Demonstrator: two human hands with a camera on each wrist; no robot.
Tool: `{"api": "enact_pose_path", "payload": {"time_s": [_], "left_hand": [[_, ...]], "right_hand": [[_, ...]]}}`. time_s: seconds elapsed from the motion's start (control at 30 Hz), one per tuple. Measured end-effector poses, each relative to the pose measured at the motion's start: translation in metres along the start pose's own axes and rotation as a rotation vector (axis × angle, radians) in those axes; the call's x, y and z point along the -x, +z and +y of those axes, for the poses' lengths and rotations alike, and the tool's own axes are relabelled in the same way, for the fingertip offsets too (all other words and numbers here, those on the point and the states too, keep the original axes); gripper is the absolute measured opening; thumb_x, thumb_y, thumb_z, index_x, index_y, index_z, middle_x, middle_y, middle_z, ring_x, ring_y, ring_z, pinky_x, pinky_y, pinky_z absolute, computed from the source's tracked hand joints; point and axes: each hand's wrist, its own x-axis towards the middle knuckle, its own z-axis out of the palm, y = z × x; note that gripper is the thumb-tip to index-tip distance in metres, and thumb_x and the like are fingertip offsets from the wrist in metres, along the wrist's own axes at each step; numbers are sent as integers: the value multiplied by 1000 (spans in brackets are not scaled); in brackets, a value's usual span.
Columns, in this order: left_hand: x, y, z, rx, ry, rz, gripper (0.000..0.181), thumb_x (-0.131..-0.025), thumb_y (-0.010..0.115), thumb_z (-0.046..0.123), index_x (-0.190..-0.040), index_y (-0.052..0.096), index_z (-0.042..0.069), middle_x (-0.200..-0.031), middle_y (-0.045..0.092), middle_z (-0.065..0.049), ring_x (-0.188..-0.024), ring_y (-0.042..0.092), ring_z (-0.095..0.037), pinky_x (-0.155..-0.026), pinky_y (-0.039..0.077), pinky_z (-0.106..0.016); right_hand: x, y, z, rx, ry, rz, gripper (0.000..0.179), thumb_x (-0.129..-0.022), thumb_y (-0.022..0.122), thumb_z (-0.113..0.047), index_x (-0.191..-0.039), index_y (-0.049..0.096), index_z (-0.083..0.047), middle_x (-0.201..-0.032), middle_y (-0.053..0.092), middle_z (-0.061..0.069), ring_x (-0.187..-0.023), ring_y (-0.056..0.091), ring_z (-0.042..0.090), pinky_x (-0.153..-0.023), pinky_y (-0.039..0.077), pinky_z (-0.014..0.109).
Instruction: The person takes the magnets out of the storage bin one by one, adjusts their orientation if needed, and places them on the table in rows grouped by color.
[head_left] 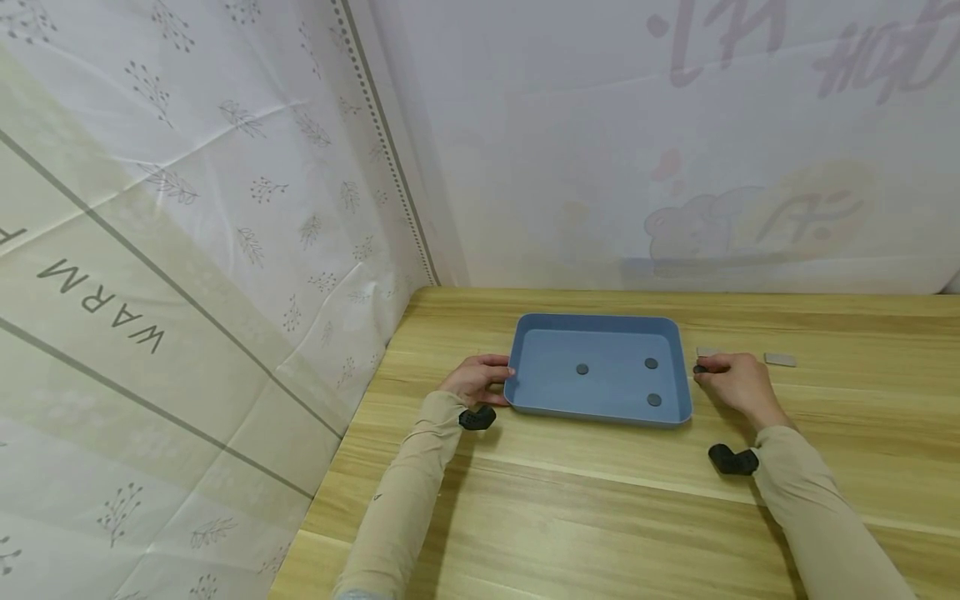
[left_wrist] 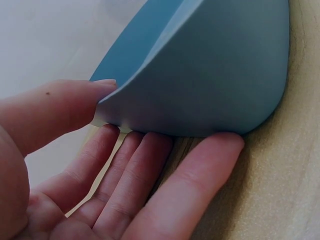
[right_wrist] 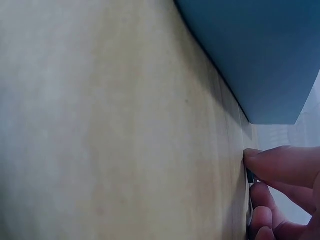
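Observation:
A shallow blue rectangular tray (head_left: 600, 417) lies on the wooden table. Inside it are a dark round disc (head_left: 582, 369) near the middle and two similar discs, one farther back (head_left: 651, 363) and one nearer (head_left: 654, 400), toward the right end. My left hand (head_left: 480, 379) grips the tray's left end; in the left wrist view its thumb (left_wrist: 65, 107) lies at the rim and the fingertips meet the wall's lower edge. Beside the tray's right wall, my right hand (head_left: 738, 385) pinches a small dark disc (head_left: 700, 369), mostly covered by the fingers, low at the tabletop.
Two flat grey rectangular pieces lie right of the tray: one piece (head_left: 708, 352) just behind the right hand, the other piece (head_left: 780, 360) farther right. Printed fabric hangs along the table's back and left side. Black wrist devices (head_left: 732, 460) sit on both forearms.

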Motion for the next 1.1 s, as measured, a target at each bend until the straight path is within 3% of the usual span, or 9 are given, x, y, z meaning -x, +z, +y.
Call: {"api": "enact_pose_path", "payload": {"time_s": [0.5, 0.67, 0.9, 1.1], "left_hand": [[4, 0, 1, -3, 5, -10, 44, -91, 64, 5, -134, 55, 4, -109, 66, -13, -85, 68, -18, -69, 61, -40], [2, -1, -1, -8, 0, -9, 46, -91, 65, 5, -135, 54, 4, -116, 65, -16, -89, 68, -19, -72, 61, -41], [1, -1, -2, -11, 4, -13, 46, -91, 65, 6, -136, 53, 4, -116, 65, -16, -89, 68, -20, -72, 61, -41], [0, -1, -1, -10, 2, -14, 46, -90, 65, 5, -135, 53, 4, -111, 65, -14, -87, 68, -19, -70, 61, -40]], "right_hand": [[1, 1, 1, 4, -13, 14, 34, -89, 66, -14, -115, 66, 9, -115, 64, 31, -103, 58, 50, -85, 48, 57], [1, 2, 1, -7, 3, 12, 35, -89, 66, -16, -115, 66, 8, -105, 67, 28, -96, 61, 44, -79, 50, 49], [0, -1, 0, -79, 32, -1, 38, -93, 61, -18, -121, 61, 7, -112, 64, 29, -100, 61, 42, -75, 50, 38], [-1, -4, -13, -105, 24, 34, 38, -96, 56, -20, -124, 59, 5, -112, 62, 26, -101, 60, 40, -70, 49, 28]]}}
